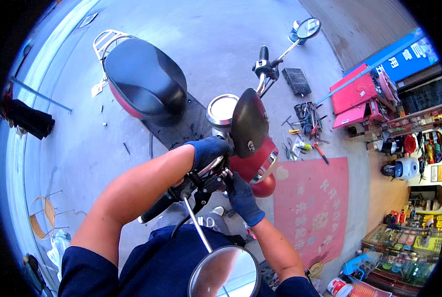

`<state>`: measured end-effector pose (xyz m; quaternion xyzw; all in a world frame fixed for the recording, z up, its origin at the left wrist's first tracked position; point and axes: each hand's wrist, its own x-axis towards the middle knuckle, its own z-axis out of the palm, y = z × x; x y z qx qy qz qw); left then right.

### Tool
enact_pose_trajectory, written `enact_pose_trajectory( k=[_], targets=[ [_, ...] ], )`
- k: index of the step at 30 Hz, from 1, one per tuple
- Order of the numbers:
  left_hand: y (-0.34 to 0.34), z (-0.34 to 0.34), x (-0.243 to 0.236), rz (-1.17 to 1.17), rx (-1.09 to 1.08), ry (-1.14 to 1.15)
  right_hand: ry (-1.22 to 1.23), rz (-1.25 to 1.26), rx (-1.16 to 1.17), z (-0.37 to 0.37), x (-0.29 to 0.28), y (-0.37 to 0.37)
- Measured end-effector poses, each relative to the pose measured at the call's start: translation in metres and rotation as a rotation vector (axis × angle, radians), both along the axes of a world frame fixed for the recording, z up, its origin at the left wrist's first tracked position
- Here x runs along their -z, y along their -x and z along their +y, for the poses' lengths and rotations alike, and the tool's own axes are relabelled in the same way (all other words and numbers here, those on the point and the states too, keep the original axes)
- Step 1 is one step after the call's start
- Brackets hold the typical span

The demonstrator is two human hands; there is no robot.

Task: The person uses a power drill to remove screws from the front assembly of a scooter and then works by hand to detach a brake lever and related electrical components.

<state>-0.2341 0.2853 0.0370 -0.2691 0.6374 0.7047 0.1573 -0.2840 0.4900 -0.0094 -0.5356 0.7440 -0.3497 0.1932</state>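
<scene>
A red scooter with a black seat (144, 74) stands in front of me, its dark windshield (249, 121) beside a round chrome-rimmed gauge (222, 109). My left hand (210, 151), in a dark blue work glove, curls over the near side of the chrome handlebar (211, 167). My right hand (243, 198), gloved alike, has its fingers closed at the black lever bracket (210, 184), just below the left hand. What its fingertips pinch is hidden. Near my chest a round mirror (226, 272) sits on a chrome stem that rises from this handlebar end.
Several hand tools (310, 121) lie on the floor at the right, by a black case (296, 81). A red mat (312, 208) spreads beside the scooter. Further right are a pink cabinet (352, 96) and a glass display counter (399, 252). A wooden chair (43, 218) stands left.
</scene>
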Motion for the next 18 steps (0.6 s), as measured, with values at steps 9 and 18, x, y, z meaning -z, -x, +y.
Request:
enact_pose_trajectory(
  k=[9,18],
  targets=[
    [-0.001,-0.002,0.012,0.125,0.130,0.196,-0.185,-0.052,-0.037,-0.005,-0.015,0.002],
    [0.006,-0.001,-0.008,-0.082,0.089,0.215,-0.228,0.179,-0.140,0.008,-0.009,0.010]
  ],
)
